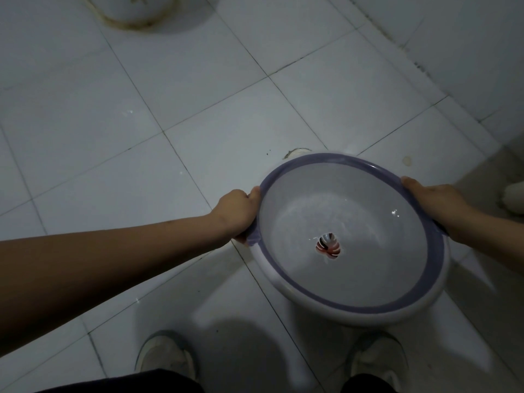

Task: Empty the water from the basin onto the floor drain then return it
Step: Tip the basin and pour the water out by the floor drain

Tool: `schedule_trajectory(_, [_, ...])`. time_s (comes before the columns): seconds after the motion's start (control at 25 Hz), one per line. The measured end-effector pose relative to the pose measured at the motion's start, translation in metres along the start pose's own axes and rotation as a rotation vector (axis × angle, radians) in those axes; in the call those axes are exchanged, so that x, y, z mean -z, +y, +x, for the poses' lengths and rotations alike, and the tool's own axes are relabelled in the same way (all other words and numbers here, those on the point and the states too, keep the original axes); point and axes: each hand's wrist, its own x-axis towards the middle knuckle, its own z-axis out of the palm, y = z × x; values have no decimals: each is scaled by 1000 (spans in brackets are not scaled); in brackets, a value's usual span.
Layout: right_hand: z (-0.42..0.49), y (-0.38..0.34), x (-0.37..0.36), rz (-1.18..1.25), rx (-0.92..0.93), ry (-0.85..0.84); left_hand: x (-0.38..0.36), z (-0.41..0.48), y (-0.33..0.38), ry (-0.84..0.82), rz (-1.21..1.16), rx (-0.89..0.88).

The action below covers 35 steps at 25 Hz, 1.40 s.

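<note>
A round white basin [368, 279] with a purple rim hangs above the tiled floor at centre right, held roughly level. A small red and black picture marks its bottom, and a thin film of water glints inside. My left hand [236, 212] grips the left side of the rim. My right hand [436, 201] grips the right side. Just beyond the basin's far edge a pale round patch [297, 152], possibly the floor drain, peeks out, mostly hidden by the basin.
Pale square floor tiles [170, 95] spread ahead and to the left. A white round fixture base [136, 9] stands at the top left. A tiled wall [467, 52] rises at the top right. My two shoes [166, 355] stand below the basin.
</note>
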Motion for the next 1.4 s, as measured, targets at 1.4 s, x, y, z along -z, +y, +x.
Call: schedule_trajectory(1.4, [-1, -8, 3, -65, -45, -39, -4, -6, 5, -32, -29, 63])
